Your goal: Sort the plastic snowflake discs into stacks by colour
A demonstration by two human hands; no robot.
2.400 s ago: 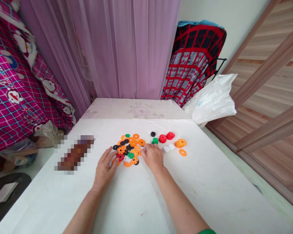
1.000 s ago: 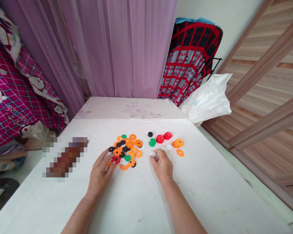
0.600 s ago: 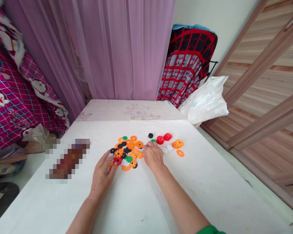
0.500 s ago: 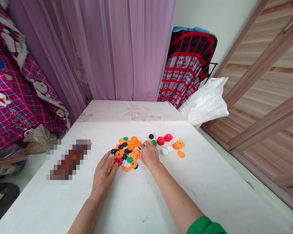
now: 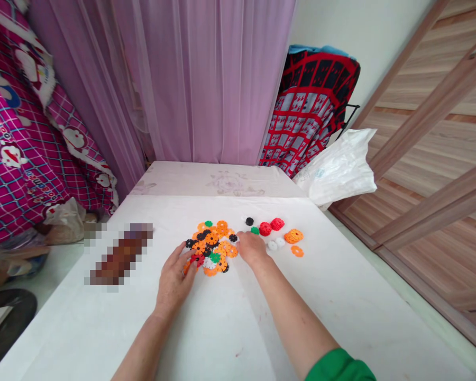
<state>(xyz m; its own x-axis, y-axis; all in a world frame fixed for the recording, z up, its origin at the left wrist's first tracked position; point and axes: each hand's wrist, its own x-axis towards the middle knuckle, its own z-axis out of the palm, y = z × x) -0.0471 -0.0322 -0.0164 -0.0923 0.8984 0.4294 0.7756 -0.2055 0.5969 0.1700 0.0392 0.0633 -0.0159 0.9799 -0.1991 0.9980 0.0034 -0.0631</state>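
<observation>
A pile of small toothed plastic discs, mostly orange with black, green, red and white ones, lies on the white table. My left hand rests flat on the table, its spread fingertips touching the pile's near left edge. My right hand sits at the pile's right edge with its fingers curled together beside a black disc; what they pinch is hidden. To the right lie separate small groups: a black disc, a green disc, red discs, white discs and orange discs.
A blurred brown object lies on the table's left side. A white plastic bag overhangs the far right corner. A red and black blanket and pink curtain stand behind; wooden panels run along the right.
My right hand set a white disc down by the white ones, then swung left to the pile's right edge. My left hand has stayed at the pile's near left edge.
</observation>
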